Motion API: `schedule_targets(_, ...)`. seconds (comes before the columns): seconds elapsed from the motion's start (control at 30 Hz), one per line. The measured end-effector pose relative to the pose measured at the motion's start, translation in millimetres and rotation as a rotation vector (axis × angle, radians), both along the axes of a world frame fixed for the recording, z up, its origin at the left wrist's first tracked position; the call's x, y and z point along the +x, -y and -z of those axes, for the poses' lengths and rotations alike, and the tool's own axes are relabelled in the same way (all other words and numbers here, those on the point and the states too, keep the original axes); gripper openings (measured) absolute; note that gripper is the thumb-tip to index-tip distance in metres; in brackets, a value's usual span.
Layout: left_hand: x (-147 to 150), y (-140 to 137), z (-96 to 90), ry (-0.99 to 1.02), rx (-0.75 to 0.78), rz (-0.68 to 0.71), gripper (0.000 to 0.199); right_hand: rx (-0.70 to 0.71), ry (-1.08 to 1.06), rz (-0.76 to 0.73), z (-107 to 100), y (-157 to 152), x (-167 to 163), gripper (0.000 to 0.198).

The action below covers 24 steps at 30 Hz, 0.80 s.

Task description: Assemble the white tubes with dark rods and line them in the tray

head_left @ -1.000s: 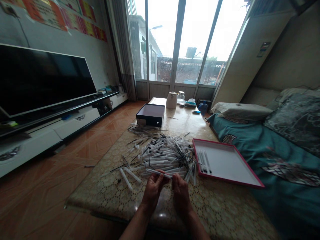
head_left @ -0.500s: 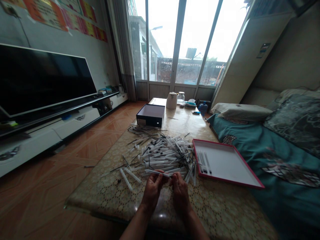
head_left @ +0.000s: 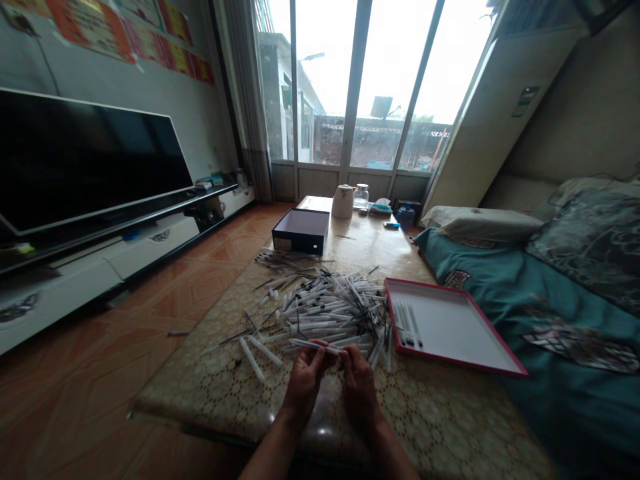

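Between my two hands lies a slim white pen [head_left: 300, 343], roughly level and pointing left. My left hand [head_left: 306, 377] is closed around its middle, thumb on top. At the pen's right end the fingers of my right hand [head_left: 358, 377] are pinched together; the tip is partly hidden by them. Just beyond my hands spreads a loose heap of white pen barrels [head_left: 325, 310] mixed with thin dark refills [head_left: 367, 310]. Several pens [head_left: 410, 327] with dark ends stand side by side in a shallow red-rimmed box lid [head_left: 465, 327] on the right.
A dark box [head_left: 300, 243] is behind the heap on the patterned table [head_left: 215, 393]. Farther back are a kettle [head_left: 343, 203], a glass jar [head_left: 361, 197] and a tissue pack [head_left: 381, 207]. A sofa with a teal cover [head_left: 480, 260] borders the right side.
My right hand has shifted slightly left along the pen's end, fingers still pinched. My left hand and the pen stay nearly in place.
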<state>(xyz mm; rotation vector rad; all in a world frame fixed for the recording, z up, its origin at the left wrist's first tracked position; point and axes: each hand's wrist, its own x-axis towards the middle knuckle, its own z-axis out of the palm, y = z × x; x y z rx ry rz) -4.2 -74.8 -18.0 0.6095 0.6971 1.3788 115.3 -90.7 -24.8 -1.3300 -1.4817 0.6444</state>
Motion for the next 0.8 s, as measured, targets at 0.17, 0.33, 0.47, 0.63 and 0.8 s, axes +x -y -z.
schedule_targets(0.17,-0.1,1.0,-0.8,-0.025,0.011,0.048,0.019,-0.023,0.021,0.043,1.4,0.2,0.7,0.036)
schedule_targets(0.33,-0.5,1.0,-0.2,-0.011,0.01,0.027,0.018,-0.019,-0.008,-0.002,-4.4,1.5,1.1,0.035)
schedule_targets(0.47,-0.5,-0.1,0.8,-0.014,0.021,0.046,0.017,0.003,0.02,0.007,-1.8,1.2,0.9,0.034)
schedule_targets(0.63,0.2,0.0,1.2,-0.024,0.031,0.049,0.018,0.032,0.05,0.048,4.0,1.0,1.6,0.035)
schedule_targets(0.8,2.2,0.2,0.1,-0.047,0.038,0.039,0.018,0.043,0.045,0.068,2.8,-0.7,1.7,0.033)
